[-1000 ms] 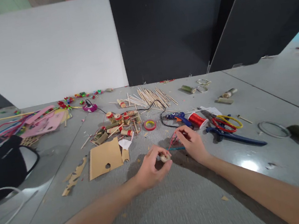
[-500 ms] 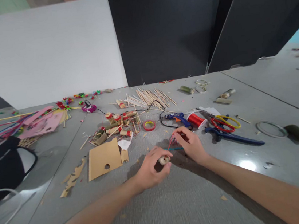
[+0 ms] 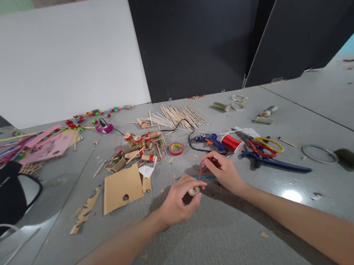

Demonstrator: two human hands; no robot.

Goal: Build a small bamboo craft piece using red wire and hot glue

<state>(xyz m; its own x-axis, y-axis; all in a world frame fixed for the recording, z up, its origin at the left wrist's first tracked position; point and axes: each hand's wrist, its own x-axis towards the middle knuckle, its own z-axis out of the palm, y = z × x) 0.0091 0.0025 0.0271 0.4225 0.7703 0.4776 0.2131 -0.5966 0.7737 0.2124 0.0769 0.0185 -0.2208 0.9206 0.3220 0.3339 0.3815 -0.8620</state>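
Note:
My left hand [image 3: 179,199] is closed around a short piece of bamboo [image 3: 194,190], its cut end turned up toward me. A red string [image 3: 199,172] runs from the bamboo up to my right hand [image 3: 224,170], whose thumb and fingertips pinch it. Behind the fingers a thin blue stick [image 3: 207,176] lies on the grey table. Just beyond my hands sits a roll of red tape [image 3: 176,149]. To the right of it are a blue glue gun [image 3: 214,141] and a spool of red string [image 3: 232,143].
Scissors [image 3: 268,144] and a blue-handled tool [image 3: 279,164] lie right. Bamboo pieces with red bands [image 3: 138,144] pile up left of centre, near brown cardboard [image 3: 122,189]. Thin wooden sticks [image 3: 183,115] lie behind. Boards [image 3: 197,38] stand along the back. A black bag-like thing [image 3: 3,199] sits far left.
My left index finger has stretched a little further over the bamboo's end, toward the string. More of the blue stick shows. Both hands keep nearly the same place.

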